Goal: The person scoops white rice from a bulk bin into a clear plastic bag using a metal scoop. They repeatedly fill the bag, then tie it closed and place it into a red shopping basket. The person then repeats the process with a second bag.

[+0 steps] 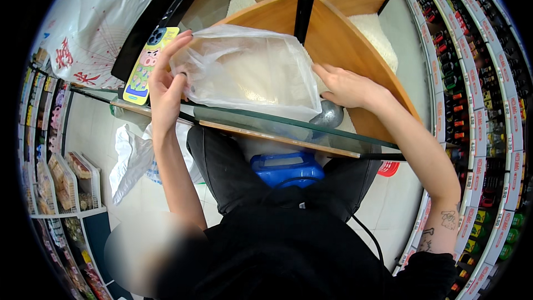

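Observation:
A translucent plastic bag (250, 71) with a pale, grain-like content showing in or through it lies over a wooden bin, its mouth spread wide. My left hand (166, 71) holds the bag's left end between thumb and fingers, beside a phone in a yellow pig-patterned case (145, 66). At the bag's right edge is my right hand (345, 85), palm down with fingers together; whether the fingertips grip the film is not clear. Just below that hand a rounded metal scoop (329, 114) rests in the bin, partly behind the bag.
A glass panel (291, 127) edges the bin's near side; curved wooden dividers (354, 46) part it from other white-filled bins. A large white printed sack (100, 25) stands at upper left. Bottle shelves (458, 91) line the right. A blue plastic object (287, 168) sits between my legs.

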`<action>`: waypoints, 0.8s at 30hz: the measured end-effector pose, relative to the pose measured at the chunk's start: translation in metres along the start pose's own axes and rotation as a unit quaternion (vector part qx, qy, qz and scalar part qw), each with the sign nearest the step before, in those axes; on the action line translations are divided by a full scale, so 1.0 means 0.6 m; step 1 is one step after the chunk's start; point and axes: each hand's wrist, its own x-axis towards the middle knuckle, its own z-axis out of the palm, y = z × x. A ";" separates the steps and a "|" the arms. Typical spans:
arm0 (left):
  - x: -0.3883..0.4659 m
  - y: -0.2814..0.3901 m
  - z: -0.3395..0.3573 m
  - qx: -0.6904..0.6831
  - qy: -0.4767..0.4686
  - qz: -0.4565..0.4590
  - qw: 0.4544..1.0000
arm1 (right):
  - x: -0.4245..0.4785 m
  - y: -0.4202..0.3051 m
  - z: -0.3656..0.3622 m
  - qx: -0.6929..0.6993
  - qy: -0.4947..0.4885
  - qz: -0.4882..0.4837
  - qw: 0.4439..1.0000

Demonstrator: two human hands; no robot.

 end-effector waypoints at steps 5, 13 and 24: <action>-0.002 0.013 -0.006 -0.034 -0.020 -0.022 0.999 | 0.002 -0.040 -0.036 0.031 0.212 -0.137 0.967; 0.002 0.040 -0.011 -0.096 0.001 0.017 0.995 | -0.011 -0.049 -0.066 -0.054 0.304 -0.236 0.921; 0.055 0.092 -0.086 -0.154 0.096 0.105 0.978 | -0.009 -0.084 -0.192 0.112 0.429 -0.146 0.885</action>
